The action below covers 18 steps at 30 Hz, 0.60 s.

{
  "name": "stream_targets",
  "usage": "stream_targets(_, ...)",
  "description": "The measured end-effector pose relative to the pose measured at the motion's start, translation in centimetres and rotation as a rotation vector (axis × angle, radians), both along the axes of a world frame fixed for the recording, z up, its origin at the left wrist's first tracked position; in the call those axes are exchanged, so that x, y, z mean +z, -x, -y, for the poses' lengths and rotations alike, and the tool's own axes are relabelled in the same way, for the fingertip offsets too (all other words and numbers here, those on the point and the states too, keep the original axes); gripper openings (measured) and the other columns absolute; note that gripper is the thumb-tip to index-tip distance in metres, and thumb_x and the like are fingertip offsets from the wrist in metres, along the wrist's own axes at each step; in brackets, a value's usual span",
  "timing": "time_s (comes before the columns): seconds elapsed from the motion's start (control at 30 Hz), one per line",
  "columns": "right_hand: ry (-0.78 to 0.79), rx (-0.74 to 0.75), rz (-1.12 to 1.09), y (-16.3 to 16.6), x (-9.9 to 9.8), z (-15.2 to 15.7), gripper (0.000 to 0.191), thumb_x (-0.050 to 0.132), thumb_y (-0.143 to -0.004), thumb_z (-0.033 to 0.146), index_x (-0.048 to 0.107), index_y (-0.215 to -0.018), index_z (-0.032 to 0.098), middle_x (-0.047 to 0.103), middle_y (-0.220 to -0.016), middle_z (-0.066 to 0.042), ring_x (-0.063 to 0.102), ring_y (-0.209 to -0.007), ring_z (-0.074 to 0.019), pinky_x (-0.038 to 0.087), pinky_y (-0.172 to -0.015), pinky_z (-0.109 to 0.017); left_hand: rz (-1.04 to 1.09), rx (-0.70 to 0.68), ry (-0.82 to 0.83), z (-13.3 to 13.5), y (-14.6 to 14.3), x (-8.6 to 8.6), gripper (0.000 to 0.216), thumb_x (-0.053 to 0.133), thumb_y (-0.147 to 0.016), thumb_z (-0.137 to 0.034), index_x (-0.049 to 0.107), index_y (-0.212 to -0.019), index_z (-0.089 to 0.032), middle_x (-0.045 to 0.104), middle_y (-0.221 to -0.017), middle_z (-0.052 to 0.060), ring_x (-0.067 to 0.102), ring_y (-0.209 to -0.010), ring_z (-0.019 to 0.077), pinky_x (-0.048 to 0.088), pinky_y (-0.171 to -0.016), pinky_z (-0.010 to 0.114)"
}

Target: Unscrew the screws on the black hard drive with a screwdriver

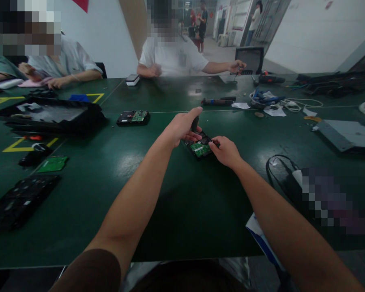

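A black hard drive [200, 148] with a green circuit board facing up lies on the dark green table [176, 202] in front of me. My left hand [182, 127] is closed round a dark screwdriver handle [195, 123] that stands upright over the drive's far end. My right hand [225, 151] rests at the drive's right edge, fingers curled and pinched against it.
A second hard drive [133, 118] lies further left. A black laptop shell [48, 115], a green board [52, 164] and a black panel [18, 200] sit at left. Cables [280, 103], a grey case [346, 134] and a black cord [280, 170] are at right. Two people sit across the table.
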State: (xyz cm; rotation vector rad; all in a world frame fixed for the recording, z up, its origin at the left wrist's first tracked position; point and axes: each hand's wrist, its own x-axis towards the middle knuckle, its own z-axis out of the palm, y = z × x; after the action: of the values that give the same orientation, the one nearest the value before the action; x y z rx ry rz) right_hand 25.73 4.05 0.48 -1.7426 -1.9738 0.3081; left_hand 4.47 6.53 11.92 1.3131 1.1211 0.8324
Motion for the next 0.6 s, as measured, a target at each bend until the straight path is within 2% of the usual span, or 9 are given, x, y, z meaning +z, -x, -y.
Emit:
stream_targets(0.27, -0.002, 0.002, 0.002, -0.04, -0.13, -0.11, 0.028, 0.056, -0.105, 0.038, 0.073, -0.118, 0.019, 0.075, -0.113, -0.011, 0.068, -0.102, -0.0266, 0.050, -0.087, -0.038, -0.074, -0.051, -0.079, -0.46, 0.39, -0.23, 0.051, 0.053, -0.095, -0.064, 0.069, -0.086, -0.017, 0.073, -0.087, 0.009, 0.063, -0.057, 0.0139, 0.050, -0.055, 0.027)
stream_targets(0.37, -0.009, 0.005, -0.003, -0.09, -0.23, -0.14, 0.029, 0.056, -0.105, 0.038, 0.073, -0.119, 0.019, 0.074, -0.112, -0.011, 0.068, -0.102, -0.0263, 0.050, -0.087, -0.038, -0.061, -0.040, -0.033, -0.42, 0.37, -0.16, 0.046, 0.054, -0.094, -0.062, 0.066, -0.092, -0.018, 0.072, -0.086, 0.008, 0.065, -0.056, 0.0150, 0.048, -0.052, 0.027)
stream_targets(0.5, -0.002, -0.005, 0.003, -0.10, -0.23, -0.15, 0.030, 0.056, -0.105, 0.039, 0.073, -0.119, 0.019, 0.074, -0.112, -0.011, 0.068, -0.101, -0.0265, 0.050, -0.085, -0.039, 0.006, -0.009, 0.019, -0.19, 0.18, 0.01, 0.039, 0.056, -0.094, -0.058, 0.059, -0.106, -0.020, 0.072, -0.086, 0.008, 0.073, -0.062, 0.0198, 0.053, -0.055, 0.028)
stream_targets(0.6, 0.002, -0.008, -0.004, -0.09, -0.20, -0.15, 0.030, 0.056, -0.105, 0.040, 0.073, -0.120, 0.020, 0.074, -0.113, -0.011, 0.068, -0.100, -0.0259, 0.051, -0.085, -0.038, 0.039, 0.015, 0.033, -0.14, 0.18, 0.08, 0.038, 0.057, -0.093, -0.056, 0.058, -0.105, -0.020, 0.072, -0.087, 0.008, 0.075, -0.067, 0.0217, 0.056, -0.060, 0.029)
